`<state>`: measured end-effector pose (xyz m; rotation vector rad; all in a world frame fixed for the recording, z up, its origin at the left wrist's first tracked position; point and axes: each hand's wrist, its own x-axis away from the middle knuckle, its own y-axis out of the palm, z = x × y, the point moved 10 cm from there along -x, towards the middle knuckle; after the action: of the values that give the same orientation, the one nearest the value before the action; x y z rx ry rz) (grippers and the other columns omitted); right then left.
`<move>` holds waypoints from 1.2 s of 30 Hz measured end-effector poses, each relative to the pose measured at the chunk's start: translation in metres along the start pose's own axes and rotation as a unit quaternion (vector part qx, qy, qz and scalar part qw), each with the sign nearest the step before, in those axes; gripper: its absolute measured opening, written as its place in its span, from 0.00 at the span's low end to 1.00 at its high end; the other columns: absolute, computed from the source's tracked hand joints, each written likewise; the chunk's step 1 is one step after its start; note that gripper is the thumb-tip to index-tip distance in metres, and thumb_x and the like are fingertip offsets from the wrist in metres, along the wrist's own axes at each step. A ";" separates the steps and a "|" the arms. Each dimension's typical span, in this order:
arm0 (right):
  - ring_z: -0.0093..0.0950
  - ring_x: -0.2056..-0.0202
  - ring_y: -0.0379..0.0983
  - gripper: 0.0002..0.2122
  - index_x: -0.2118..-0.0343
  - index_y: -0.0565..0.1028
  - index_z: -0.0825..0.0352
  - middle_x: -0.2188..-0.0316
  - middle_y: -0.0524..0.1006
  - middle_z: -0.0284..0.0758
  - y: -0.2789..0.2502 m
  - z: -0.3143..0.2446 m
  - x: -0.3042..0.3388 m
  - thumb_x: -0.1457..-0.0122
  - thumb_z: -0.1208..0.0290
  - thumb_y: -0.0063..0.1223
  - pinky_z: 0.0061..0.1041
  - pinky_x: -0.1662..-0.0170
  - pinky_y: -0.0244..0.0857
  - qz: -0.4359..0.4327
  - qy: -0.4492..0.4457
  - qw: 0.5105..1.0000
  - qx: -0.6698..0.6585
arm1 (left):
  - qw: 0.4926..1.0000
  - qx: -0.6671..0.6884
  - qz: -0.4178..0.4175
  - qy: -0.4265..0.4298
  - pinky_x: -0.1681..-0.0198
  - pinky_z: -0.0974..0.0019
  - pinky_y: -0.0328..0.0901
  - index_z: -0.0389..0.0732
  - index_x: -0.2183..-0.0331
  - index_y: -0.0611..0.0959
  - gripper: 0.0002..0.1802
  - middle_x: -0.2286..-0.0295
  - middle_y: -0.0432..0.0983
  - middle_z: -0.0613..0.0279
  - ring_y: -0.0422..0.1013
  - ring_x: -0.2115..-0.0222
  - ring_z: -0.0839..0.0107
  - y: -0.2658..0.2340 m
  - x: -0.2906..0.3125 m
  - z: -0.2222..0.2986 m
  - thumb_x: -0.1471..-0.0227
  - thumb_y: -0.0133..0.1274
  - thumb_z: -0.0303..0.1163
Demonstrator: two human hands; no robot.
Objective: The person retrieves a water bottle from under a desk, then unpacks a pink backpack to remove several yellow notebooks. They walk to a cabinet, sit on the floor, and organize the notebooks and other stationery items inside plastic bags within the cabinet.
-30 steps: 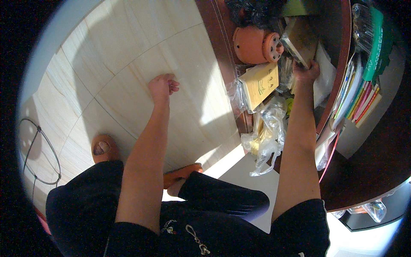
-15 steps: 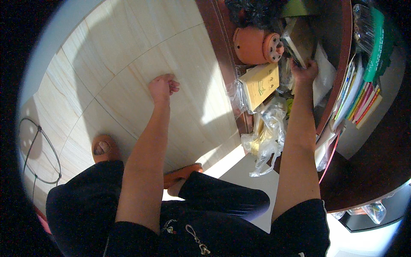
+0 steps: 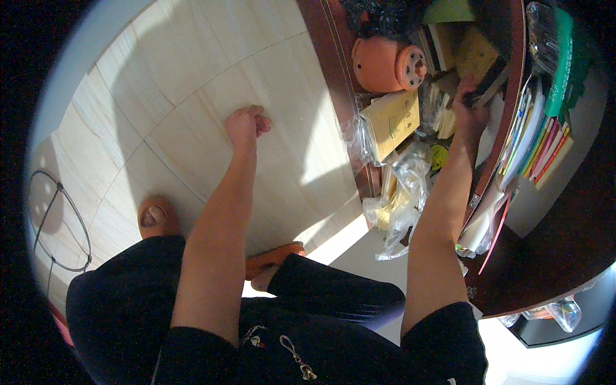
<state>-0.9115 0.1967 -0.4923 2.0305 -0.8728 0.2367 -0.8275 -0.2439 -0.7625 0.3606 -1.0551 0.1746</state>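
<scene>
My right hand (image 3: 471, 109) reaches into the dark red-brown cabinet, its fingers closed round the lower end of a thick, dark-edged book (image 3: 491, 83). The book leans to the right, close to the cabinet's side board, and part of it lies in shadow. Beside it stands a brown cover or board (image 3: 473, 54). My left hand (image 3: 247, 128) hangs over the tiled floor with its fingers curled in, and I see nothing in it. Left of my right hand are an orange flowerpot (image 3: 382, 66) on its side and a yellow-covered book (image 3: 393, 123) in clear plastic.
Crumpled clear plastic bags (image 3: 407, 186) spill over the cabinet's front edge. Upright books and papers (image 3: 529, 135) fill the section on the right, near a green bag (image 3: 559, 64). A black bag (image 3: 378, 16) lies behind the flowerpot. A wire frame (image 3: 61, 224) stands at far left.
My right hand has shifted right and slightly deeper into the cabinet, tilting the book toward the side board. More small pale booklets show where it was. My left hand has barely moved.
</scene>
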 end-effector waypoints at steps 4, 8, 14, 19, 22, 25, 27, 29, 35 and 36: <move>0.29 0.69 0.66 0.19 0.55 0.62 0.72 0.60 0.67 0.41 -0.008 0.026 0.028 0.48 0.68 0.46 0.27 0.69 0.66 0.006 0.073 0.995 -0.065 | 1.000 0.008 -0.011 0.002 0.87 0.71 0.57 0.36 0.80 0.78 0.07 0.87 0.73 0.57 0.67 0.90 0.71 0.001 -0.001 0.001 0.62 0.49 0.29; 0.29 0.68 0.66 0.22 0.54 0.62 0.72 0.60 0.68 0.41 -0.013 0.045 0.059 0.49 0.65 0.47 0.27 0.69 0.64 -0.072 0.169 0.983 -0.027 | 1.000 -0.019 -0.016 -0.002 0.87 0.71 0.58 0.36 0.79 0.79 0.07 0.86 0.73 0.57 0.67 0.90 0.71 -0.001 -0.011 -0.006 0.61 0.49 0.29; 0.29 0.68 0.65 0.22 0.53 0.62 0.70 0.61 0.67 0.41 -0.035 0.021 0.093 0.49 0.63 0.45 0.28 0.69 0.61 -0.104 0.126 0.986 -0.032 | 1.000 -0.004 -0.021 -0.008 0.87 0.72 0.59 0.35 0.79 0.79 0.08 0.87 0.73 0.57 0.67 0.90 0.72 -0.001 -0.010 -0.011 0.59 0.50 0.30; 0.29 0.69 0.67 0.19 0.53 0.65 0.66 0.60 0.68 0.42 -0.060 -0.009 0.101 0.46 0.62 0.39 0.26 0.70 0.61 -0.071 0.032 0.997 -0.016 | 0.999 0.007 -0.032 -0.006 0.87 0.73 0.59 0.35 0.80 0.78 0.08 0.87 0.73 0.57 0.67 0.90 0.73 0.001 -0.009 -0.010 0.60 0.51 0.30; 0.30 0.70 0.67 0.18 0.53 0.65 0.65 0.61 0.68 0.42 -0.066 -0.003 0.110 0.45 0.62 0.39 0.26 0.70 0.62 -0.064 0.007 0.998 0.015 | 0.999 0.008 -0.032 -0.005 0.87 0.72 0.58 0.35 0.80 0.78 0.07 0.87 0.73 0.57 0.67 0.90 0.72 0.000 -0.015 -0.015 0.61 0.51 0.30; 0.31 0.70 0.67 0.18 0.54 0.67 0.66 0.62 0.70 0.44 -0.059 0.021 0.130 0.45 0.62 0.38 0.26 0.71 0.64 -0.042 0.022 0.999 -0.012 | 0.999 0.021 -0.026 -0.007 0.87 0.72 0.57 0.35 0.80 0.77 0.07 0.87 0.73 0.57 0.67 0.90 0.72 -0.001 -0.010 -0.011 0.61 0.51 0.29; 0.31 0.70 0.66 0.18 0.54 0.66 0.66 0.62 0.70 0.44 -0.070 0.018 0.135 0.45 0.63 0.38 0.26 0.71 0.63 -0.039 0.017 0.999 -0.017 | 1.000 0.017 -0.024 -0.007 0.86 0.72 0.57 0.35 0.80 0.77 0.07 0.87 0.73 0.58 0.68 0.90 0.72 0.000 -0.008 -0.009 0.61 0.51 0.29; 0.30 0.70 0.66 0.18 0.53 0.66 0.66 0.62 0.70 0.44 -0.075 0.015 0.139 0.45 0.63 0.38 0.25 0.71 0.63 -0.034 0.010 0.999 -0.011 | 1.000 0.015 -0.022 -0.010 0.86 0.72 0.57 0.35 0.79 0.77 0.07 0.87 0.73 0.58 0.68 0.90 0.72 0.000 -0.008 -0.010 0.61 0.51 0.30; 0.29 0.71 0.64 0.18 0.53 0.66 0.66 0.63 0.69 0.44 -0.079 0.011 0.143 0.46 0.65 0.38 0.24 0.71 0.62 -0.011 0.005 1.000 -0.015 | 0.999 0.005 -0.026 -0.019 0.86 0.71 0.57 0.36 0.79 0.77 0.06 0.86 0.74 0.58 0.68 0.90 0.71 0.001 -0.008 -0.010 0.61 0.51 0.30; 0.29 0.72 0.64 0.18 0.53 0.66 0.66 0.62 0.69 0.44 -0.082 0.009 0.143 0.46 0.65 0.37 0.24 0.71 0.62 -0.007 0.004 1.000 -0.020 | 0.999 0.007 -0.025 -0.022 0.86 0.71 0.57 0.36 0.79 0.77 0.06 0.86 0.74 0.58 0.68 0.90 0.71 0.001 -0.007 -0.009 0.61 0.51 0.30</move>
<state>-0.7541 0.1492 -0.4845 1.9963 -0.8527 0.2183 -0.8236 -0.2395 -0.7728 0.4040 -1.0876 0.1301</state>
